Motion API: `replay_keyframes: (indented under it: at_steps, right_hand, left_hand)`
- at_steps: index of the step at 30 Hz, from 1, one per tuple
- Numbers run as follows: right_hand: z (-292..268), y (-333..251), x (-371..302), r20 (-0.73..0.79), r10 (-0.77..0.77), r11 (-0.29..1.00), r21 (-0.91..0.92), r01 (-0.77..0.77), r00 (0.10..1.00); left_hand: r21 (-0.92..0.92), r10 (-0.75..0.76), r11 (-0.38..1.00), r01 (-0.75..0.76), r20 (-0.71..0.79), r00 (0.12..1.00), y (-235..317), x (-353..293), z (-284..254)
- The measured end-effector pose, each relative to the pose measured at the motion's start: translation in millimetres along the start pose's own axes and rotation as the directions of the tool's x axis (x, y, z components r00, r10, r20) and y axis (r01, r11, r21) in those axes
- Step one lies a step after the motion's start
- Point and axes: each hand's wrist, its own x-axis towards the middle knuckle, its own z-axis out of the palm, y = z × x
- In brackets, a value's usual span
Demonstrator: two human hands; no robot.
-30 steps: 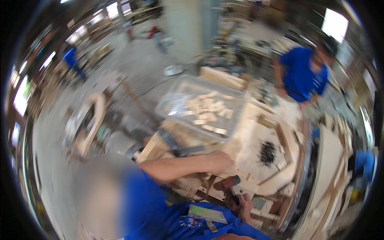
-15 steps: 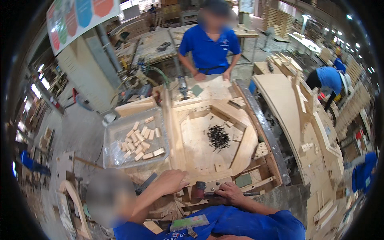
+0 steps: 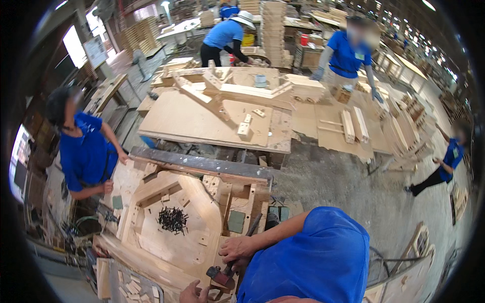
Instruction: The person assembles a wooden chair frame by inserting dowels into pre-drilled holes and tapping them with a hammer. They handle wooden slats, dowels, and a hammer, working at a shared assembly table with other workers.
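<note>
My right hand [image 3: 239, 249] is closed around the dark handle of a mallet [image 3: 221, 277], whose reddish head lies toward the lower left, close to my body. At the lower edge my left hand [image 3: 193, 293] is near the mallet head, fingers stretched out with nothing seen in them; part of it is cut off by the view. Beyond both hands lies a many-sided frame of pale wood [image 3: 201, 198]. Inside it, a pile of black screw-like pieces [image 3: 173, 220] rests on the board.
Small wooden blocks [image 3: 132, 289] fill a tray at lower left. A green pad [image 3: 236, 221] lies right of the frame. A co-worker [image 3: 87, 146] stands at the bench's left. Behind a metal rail [image 3: 202, 164] is a table [image 3: 177, 121] with wooden parts; other people work farther off.
The view has swung to the right, so the bench sits farther left and more of the floor and tables shows. My right hand stays on the mallet; my left hand is near its head.
</note>
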Motion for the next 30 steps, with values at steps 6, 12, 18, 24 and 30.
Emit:
replay_keyframes:
  at_steps: [6, 12, 18, 24, 30]
  right_hand:
    - [3.7, -3.9, 4.4, 0.019, 0.022, 1.000, 0.005, -0.022, 1.000]
    - [5.3, 1.9, -0.3, 0.028, 0.025, 1.000, 0.005, -0.025, 0.999]
    - [4.2, -0.4, 2.7, 0.005, 0.010, 1.000, -0.030, -0.010, 1.000]
    - [7.4, -0.9, -3.5, -0.022, 0.025, 0.999, -0.037, -0.025, 0.999]
    - [16.0, 8.5, 1.6, 0.006, -0.004, 0.999, -0.046, 0.005, 1.000]
  left_hand:
    - [-0.017, 0.063, 0.998, -0.063, -0.023, 0.998, -27.2, 1.6, 1.2]
    - [-0.033, -0.023, 0.999, 0.024, 0.030, 0.999, -12.1, 4.0, -8.1]
    - [0.110, -0.064, 0.992, 0.058, 0.055, 0.996, 10.8, -4.7, -20.2]
    - [0.136, -0.080, 0.988, 0.068, 0.082, 0.993, 13.4, -2.1, -21.2]
    - [0.181, -0.068, 0.982, 0.052, 0.083, 0.994, 4.1, 3.1, -23.2]
